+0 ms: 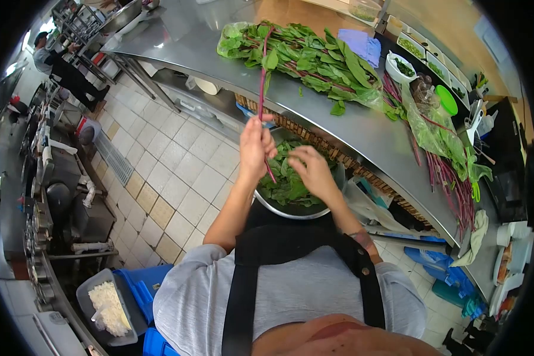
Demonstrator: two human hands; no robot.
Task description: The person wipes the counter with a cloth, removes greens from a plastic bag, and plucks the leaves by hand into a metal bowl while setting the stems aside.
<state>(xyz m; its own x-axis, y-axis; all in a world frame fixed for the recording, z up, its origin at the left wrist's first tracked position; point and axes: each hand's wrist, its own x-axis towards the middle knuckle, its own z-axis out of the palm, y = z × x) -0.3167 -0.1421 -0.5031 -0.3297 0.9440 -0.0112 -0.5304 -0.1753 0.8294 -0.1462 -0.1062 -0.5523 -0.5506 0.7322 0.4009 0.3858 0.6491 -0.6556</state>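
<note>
My left hand [257,149] is closed around a long purple-red leafy stem [263,89], which stands up from the fist with a few green leaves near its upper part. The stem's lower end pokes out below the hand. Just right of it, my right hand [312,172] hovers over a metal bowl [302,215], its fingers loosely bent and apart. Torn green leaves [288,184] lie in the bowl, close under both hands. A large heap of leafy stems [314,59] is spread on the steel counter [362,133] beyond.
Bare purple stems [451,187] and a clear plastic bag [436,139] lie at the counter's right. Behind them are a white bowl of greens [401,67], a green lid [446,100] and a blue cloth [360,46]. A tub of white shreds [110,308] stands lower left. Another person [65,68] works far left.
</note>
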